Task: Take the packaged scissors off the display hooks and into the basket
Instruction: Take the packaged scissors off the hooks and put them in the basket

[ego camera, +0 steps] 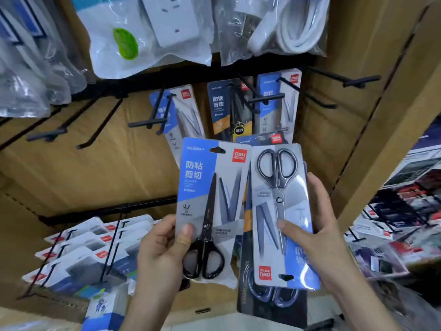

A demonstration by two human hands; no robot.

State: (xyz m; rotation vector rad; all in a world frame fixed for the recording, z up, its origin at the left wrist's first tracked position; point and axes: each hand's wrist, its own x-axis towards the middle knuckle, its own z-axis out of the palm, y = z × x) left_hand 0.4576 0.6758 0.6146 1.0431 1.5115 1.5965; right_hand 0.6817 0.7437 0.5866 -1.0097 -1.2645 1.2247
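Holding one scissors pack each, both hands sit in front of the display wall. The left hand (160,249) pinches the black-handled scissors pack (210,211) by its lower left edge, thumb pressed on the front of the card and fingers behind it. This pack stands upright, hang hole at the top.

The right hand (317,237) pinches the steel scissors pack (281,211), thumb across the front near the blades and fingers wrapped around the right edge. This pack is turned upside down, its hang hole at the bottom. A dark pack with blue-handled scissors (269,297) lies directly behind it in the same grip. The two front packs are side by side, their inner edges touching or nearly so.

Three more scissors packs (229,108) hang on the black display hooks (265,99) above the hands. Empty hooks (343,82) project to the right and left of them. Bagged power strips (152,29) hang in the row above. Boxed goods (81,254) fill the lower hooks at left. No basket is in view.
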